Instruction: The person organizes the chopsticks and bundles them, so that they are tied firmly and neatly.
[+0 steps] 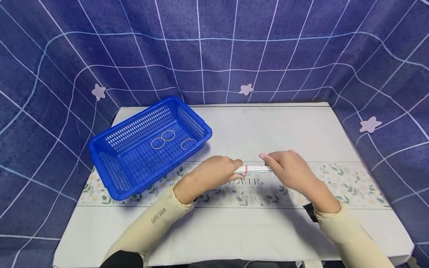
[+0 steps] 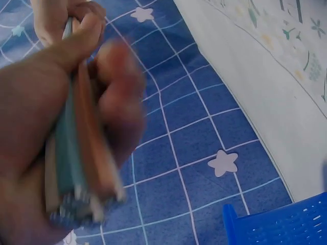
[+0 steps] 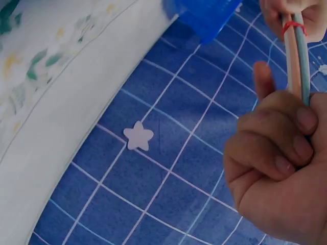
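Observation:
A bundle of thin, straw-like sticks (image 1: 256,169) in white, orange and teal runs between my two hands above the table. A red rubber band (image 1: 246,169) circles it just beyond my left fingers. My left hand (image 1: 218,171) grips one end, and the stick tips poke out past the palm in the left wrist view. The right hand (image 1: 291,171) holds the other end with its fingers curled round it and the thumb (image 3: 263,79) raised. What lies inside the right fist is hidden.
A blue plastic basket (image 1: 161,173) stands at the left, with several thin rings (image 1: 164,139) like rubber bands on its bottom. Beneath my hands, a floral printed band (image 1: 338,182) crosses the white table cover (image 1: 268,130). Blue gridded curtains (image 1: 218,56) enclose the back and sides.

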`<state>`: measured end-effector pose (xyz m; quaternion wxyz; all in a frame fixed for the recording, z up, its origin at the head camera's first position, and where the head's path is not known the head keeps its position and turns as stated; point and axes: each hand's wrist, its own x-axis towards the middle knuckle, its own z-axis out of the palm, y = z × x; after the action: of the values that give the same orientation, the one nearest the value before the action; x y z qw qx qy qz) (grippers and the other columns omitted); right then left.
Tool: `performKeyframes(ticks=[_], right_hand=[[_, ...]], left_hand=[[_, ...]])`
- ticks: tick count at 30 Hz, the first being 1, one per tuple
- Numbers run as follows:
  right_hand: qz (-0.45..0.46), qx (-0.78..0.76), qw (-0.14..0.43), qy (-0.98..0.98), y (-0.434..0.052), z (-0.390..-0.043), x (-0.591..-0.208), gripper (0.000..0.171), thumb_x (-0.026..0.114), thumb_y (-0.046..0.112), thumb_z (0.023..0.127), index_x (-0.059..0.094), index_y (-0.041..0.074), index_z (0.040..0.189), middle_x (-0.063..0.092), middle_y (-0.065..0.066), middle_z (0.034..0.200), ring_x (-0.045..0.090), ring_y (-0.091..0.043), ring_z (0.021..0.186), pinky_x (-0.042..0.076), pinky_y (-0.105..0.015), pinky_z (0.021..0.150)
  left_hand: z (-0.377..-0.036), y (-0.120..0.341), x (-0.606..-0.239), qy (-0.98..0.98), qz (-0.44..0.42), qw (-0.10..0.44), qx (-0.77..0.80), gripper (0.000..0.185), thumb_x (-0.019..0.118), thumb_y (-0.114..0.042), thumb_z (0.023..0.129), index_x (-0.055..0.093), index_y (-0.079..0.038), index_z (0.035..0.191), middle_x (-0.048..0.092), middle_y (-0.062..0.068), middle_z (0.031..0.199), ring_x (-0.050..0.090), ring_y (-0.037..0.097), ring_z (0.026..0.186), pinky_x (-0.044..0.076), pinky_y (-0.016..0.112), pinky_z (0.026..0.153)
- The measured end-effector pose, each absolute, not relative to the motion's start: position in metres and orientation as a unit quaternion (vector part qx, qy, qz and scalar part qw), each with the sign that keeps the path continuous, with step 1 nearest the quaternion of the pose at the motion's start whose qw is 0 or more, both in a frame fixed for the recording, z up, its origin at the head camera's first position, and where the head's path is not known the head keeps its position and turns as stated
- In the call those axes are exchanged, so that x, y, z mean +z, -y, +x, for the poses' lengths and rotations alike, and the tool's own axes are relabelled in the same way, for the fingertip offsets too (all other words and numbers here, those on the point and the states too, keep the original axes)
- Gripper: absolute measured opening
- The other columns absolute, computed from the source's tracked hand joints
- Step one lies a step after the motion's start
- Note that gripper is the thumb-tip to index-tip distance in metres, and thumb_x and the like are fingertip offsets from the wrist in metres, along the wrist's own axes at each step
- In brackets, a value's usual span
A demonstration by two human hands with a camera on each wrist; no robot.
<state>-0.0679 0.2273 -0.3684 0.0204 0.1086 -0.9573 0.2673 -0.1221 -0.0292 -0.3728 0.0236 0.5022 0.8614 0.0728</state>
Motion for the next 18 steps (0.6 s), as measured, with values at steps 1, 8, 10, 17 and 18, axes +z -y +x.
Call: performKeyframes(ticks=[1,8,10,17,18], right_hand=[[0.111,0.266,0.019,0.958,-0.229,-0.067,-0.368,0.057,0.048,0.05,0.111,0.044,0.022,0.062,0.031,0.01,0.056,0.028,-0.008,0.052,0.031,-0.028,0.056],[0.1,0.354,0.076,0.927,-0.241,-0.067,-0.374,0.058,0.037,0.043,0.115,0.067,0.014,0.074,0.043,0.009,0.057,0.039,-0.006,0.052,0.042,-0.027,0.059],[0.097,0.462,0.084,0.877,-0.242,-0.071,-0.378,0.074,0.025,0.054,0.115,0.075,0.004,0.094,0.059,0.002,0.066,0.055,-0.01,0.06,0.053,-0.028,0.065],[0.112,0.721,-0.002,0.684,-0.25,-0.083,-0.383,0.122,-0.011,0.085,0.092,0.065,-0.001,0.135,0.075,-0.004,0.13,0.068,-0.018,0.122,0.057,-0.033,0.097],[0.115,0.722,-0.011,0.682,-0.251,-0.083,-0.382,0.122,-0.014,0.084,0.091,0.063,0.001,0.138,0.073,-0.002,0.135,0.066,-0.018,0.128,0.055,-0.032,0.1]], left_hand=[[-0.122,0.03,-0.372,-0.862,0.497,0.043,0.084,0.031,0.065,-0.043,0.104,0.065,-0.012,0.106,0.073,0.0,0.084,0.064,0.013,0.069,0.056,0.037,0.065],[-0.125,0.04,-0.367,-0.867,0.489,0.06,0.07,0.025,0.064,-0.039,0.105,0.066,-0.014,0.105,0.072,0.0,0.084,0.067,0.015,0.07,0.056,0.037,0.065],[-0.124,0.041,-0.368,-0.863,0.502,0.022,0.05,0.029,0.06,-0.041,0.107,0.064,-0.013,0.102,0.069,-0.001,0.079,0.066,0.015,0.065,0.056,0.037,0.062],[-0.119,0.042,-0.369,-0.859,0.51,-0.05,0.015,0.04,0.055,-0.052,0.107,0.059,-0.014,0.095,0.053,-0.006,0.066,0.048,0.009,0.052,0.049,0.033,0.05],[-0.119,0.042,-0.368,-0.86,0.507,-0.052,0.015,0.04,0.055,-0.052,0.107,0.059,-0.014,0.094,0.051,-0.006,0.066,0.047,0.009,0.052,0.048,0.032,0.05]])
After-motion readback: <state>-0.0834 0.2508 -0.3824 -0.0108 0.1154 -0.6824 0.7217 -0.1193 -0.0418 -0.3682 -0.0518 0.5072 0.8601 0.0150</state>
